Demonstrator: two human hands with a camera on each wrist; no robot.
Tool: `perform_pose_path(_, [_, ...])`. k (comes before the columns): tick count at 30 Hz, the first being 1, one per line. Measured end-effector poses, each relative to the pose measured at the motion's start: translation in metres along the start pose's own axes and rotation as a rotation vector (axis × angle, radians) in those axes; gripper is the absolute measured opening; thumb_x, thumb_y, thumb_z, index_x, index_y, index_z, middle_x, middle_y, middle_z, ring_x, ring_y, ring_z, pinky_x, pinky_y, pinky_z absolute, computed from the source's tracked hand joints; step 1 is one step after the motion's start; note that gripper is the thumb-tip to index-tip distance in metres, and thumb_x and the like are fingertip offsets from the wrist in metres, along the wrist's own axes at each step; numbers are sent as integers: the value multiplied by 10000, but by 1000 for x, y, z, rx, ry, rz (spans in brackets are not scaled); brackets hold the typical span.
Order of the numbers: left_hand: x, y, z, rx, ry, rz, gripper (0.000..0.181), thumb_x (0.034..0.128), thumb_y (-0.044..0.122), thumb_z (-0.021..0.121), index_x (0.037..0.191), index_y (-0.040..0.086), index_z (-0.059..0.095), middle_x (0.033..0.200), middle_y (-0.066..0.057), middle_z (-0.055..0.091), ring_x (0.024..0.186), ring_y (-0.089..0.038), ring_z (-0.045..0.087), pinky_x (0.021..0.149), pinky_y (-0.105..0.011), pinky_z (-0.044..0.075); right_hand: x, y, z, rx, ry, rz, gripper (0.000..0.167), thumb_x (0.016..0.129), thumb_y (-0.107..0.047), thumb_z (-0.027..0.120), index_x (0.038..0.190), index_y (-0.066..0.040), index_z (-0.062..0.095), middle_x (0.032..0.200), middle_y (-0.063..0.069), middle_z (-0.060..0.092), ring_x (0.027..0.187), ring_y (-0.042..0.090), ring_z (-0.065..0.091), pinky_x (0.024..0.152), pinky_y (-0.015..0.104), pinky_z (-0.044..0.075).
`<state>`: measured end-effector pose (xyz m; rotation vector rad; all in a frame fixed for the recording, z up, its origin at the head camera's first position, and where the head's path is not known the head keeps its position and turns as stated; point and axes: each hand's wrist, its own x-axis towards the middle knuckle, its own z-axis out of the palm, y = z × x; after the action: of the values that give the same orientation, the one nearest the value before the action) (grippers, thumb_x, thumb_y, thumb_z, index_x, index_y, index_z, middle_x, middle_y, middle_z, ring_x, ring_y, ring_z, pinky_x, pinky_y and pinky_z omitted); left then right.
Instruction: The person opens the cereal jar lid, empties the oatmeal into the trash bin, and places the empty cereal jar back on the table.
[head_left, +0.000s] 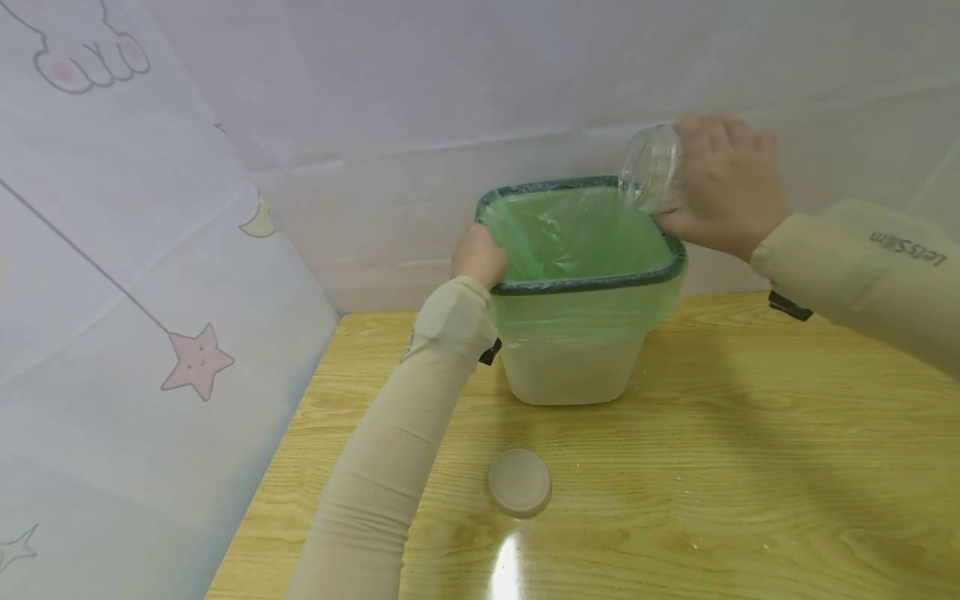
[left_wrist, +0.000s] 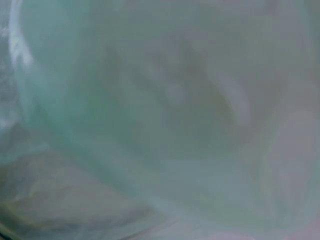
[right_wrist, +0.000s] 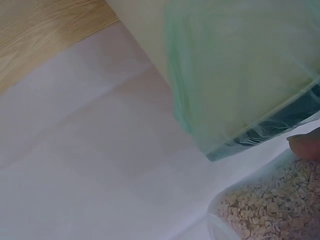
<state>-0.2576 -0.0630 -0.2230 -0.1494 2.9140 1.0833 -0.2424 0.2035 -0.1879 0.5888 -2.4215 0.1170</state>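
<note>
A white trash bin with a dark rim stands on the table, lined with a thin green bag folded over its edge. My left hand grips the rim at its left side. In my right hand is a clear jar, tilted with its mouth over the bin's right back corner. Pale oat-like flakes show inside the jar in the right wrist view, with a fingertip on its side. Blurred green film fills most of the left wrist view, hiding the left fingers.
A round beige lid lies on the wooden table in front of the bin. Small pale crumbs are scattered to its right. Behind the bin hangs a pale sheet, and a printed one borders the left side.
</note>
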Motion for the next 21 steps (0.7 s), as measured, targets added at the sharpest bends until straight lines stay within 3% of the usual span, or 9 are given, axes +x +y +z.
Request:
perform_pose_path(4, [-2,1,0,-2,5,8,575,978,19,464,1498,-68,235,1417,-211,458,779,-230,512,723,-328,485,-1,2,2,-8,33,-38,801,669,-209,749,1296,107,363,1203,365,456,1139,540,397,834,706,335])
perform_pose_path(11, [-3,4,-1,15,-15,-3,616,991,30,448,1520,-64,146,1295,-229,540,600,-160,435,567,-269,423,-1,6,3,-16,57,-95,829,625,-155,765,1307,95,367,1224,348,455,1147,540,389,858,699,318])
perform_pose_path(21, [-5,5,-1,13,4,20,567,978,17,461,1489,-83,234,1271,-223,542,743,-218,502,688,-319,479,0,9,4,-32,97,-145,829,616,-153,762,1318,81,389,1241,332,465,1139,513,402,875,688,316])
